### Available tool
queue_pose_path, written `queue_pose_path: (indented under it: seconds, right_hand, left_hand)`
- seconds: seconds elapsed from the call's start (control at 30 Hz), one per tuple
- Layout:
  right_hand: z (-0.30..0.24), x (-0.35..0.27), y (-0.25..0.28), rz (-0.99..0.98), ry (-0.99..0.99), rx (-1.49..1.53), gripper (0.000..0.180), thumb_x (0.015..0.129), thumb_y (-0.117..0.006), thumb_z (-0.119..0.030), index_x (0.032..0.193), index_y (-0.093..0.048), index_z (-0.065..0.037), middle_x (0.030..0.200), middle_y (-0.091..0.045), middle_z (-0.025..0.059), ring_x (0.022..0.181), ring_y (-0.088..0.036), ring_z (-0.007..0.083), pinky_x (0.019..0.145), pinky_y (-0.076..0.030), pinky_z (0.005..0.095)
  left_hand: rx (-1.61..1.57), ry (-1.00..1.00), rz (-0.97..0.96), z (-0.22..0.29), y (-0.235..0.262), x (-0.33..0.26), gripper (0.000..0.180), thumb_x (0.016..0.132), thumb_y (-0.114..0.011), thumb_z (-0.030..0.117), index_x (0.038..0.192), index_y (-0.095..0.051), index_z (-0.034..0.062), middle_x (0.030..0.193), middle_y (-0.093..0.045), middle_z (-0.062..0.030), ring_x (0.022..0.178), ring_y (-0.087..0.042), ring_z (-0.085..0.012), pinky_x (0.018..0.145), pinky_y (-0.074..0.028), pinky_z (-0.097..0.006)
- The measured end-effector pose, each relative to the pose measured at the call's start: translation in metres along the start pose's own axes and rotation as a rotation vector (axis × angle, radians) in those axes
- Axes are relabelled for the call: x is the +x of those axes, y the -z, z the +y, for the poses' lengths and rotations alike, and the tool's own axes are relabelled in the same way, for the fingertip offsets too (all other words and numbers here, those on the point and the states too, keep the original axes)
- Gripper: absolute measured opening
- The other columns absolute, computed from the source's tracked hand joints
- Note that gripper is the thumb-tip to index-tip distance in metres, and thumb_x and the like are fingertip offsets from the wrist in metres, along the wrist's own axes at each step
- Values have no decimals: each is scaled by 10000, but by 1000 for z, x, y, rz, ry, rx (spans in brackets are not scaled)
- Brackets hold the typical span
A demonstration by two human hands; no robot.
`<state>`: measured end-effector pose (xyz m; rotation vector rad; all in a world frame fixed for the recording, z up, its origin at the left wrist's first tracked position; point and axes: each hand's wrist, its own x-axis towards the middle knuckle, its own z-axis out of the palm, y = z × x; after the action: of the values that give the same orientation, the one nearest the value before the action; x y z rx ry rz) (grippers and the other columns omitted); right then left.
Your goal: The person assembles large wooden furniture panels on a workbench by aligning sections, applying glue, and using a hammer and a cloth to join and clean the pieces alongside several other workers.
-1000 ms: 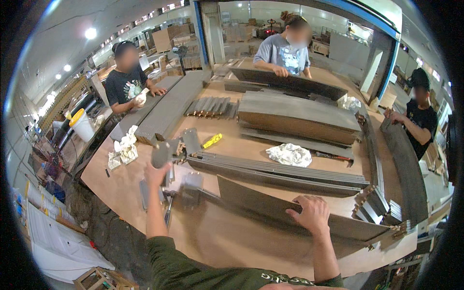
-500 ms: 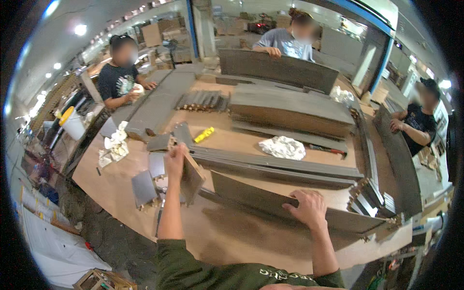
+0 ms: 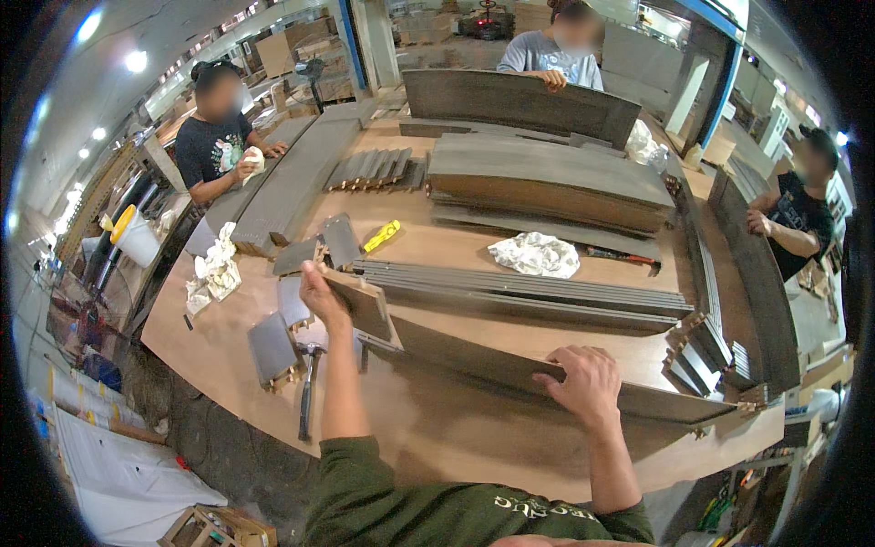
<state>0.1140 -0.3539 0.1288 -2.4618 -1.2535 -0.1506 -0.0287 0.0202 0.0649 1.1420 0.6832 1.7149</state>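
Observation:
My left hand point(image 3: 325, 298) grips a short dark panel point(image 3: 365, 310) by its left edge. This panel stands on edge, and its lower right corner meets or nearly meets the left end of a long dark board point(image 3: 474, 363). The long board also stands on edge across the table's near side. My right hand point(image 3: 586, 383) is closed over its top edge, thumb toward me and fingers bent over the far side. A hammer point(image 3: 309, 392) lies left of my left forearm, beside small grey panels point(image 3: 272, 348) with wooden pegs.
Long grey strips point(image 3: 529, 294), a white cloth point(image 3: 534, 254), a yellow tool point(image 3: 382, 235) and a red-tipped hammer point(image 3: 629, 259) lie farther back. Stacked boards point(image 3: 547, 173) fill the middle. Three co-workers stand around the table point(image 3: 228, 365); two hold upright boards, one a cloth.
My left hand has brought the short panel against or close to the long board's left end, turning it more broadside. The near hammer shows more fully. My right hand stays on the long board.

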Motion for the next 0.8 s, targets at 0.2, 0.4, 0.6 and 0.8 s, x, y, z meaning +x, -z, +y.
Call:
queue_pose_path:
  seconds: [0.2, 0.4, 0.6, 0.8]
  right_hand:
    - [2, 1, -2, 19, 11, -7, 296, 653, -778, -360, 769, -686, -103, 766, -670, 45, 776, -645, 232, 803, -478, 369]
    - [4, 1, -2, -53, -4, -34, 269, 682, -760, -345, 799, -666, -121, 790, -656, 36, 804, -640, 241, 792, -486, 385]
    - [0, 6, -1, -57, -18, -14, 269, 680, -756, -345, 791, -669, -116, 792, -658, 39, 794, -636, 246, 782, -482, 384]
    - [2, 8, -3, -37, -12, -31, 251, 668, -768, -324, 766, -673, -113, 775, -661, 31, 767, -642, 236, 789, -479, 365]
  left_hand:
    - [-96, 153, 13, -10, -3, -4, 431, 966, -485, 422, 707, -473, 78, 688, -433, 38, 654, -389, -69, 602, -360, -233]
    - [165, -1, 27, 14, -9, -13, 439, 973, -472, 413, 716, -479, 57, 706, -468, 23, 671, -422, -75, 608, -378, -233]
    - [76, 34, 65, -19, -3, -20, 432, 974, -459, 433, 780, -499, 49, 726, -475, 8, 679, -450, -103, 644, -415, -264]
    - [-7, 82, 23, -31, 4, -41, 452, 972, -442, 461, 744, -430, 71, 691, -407, 23, 658, -388, -93, 609, -372, -257]
